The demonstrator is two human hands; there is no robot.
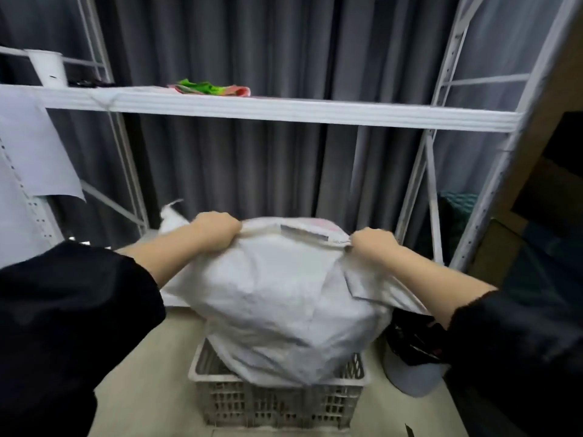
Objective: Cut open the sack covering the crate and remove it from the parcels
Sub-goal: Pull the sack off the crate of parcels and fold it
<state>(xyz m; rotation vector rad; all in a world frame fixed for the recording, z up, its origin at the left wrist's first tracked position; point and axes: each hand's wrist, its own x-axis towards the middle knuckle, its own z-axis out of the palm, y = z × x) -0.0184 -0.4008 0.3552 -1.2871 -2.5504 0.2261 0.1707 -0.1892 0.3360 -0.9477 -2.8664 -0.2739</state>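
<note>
Black sleeves (72, 316) nearest; left hand (217, 230) and right hand (373, 242) grip the sack (284, 310) top edge (above crate (277, 402)).

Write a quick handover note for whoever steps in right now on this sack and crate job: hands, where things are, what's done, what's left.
Left hand: grips the top edge of the white sack on its left side.
Right hand: grips the same edge on the right.
The sack stands bulging in the grey plastic crate on the floor, below the white shelf.
Done: the sack's top looks open between the hands, with something inside showing at the mouth.
Left: pull the sack off the parcels and clear of the crate. No cutting tool is in view.
</note>
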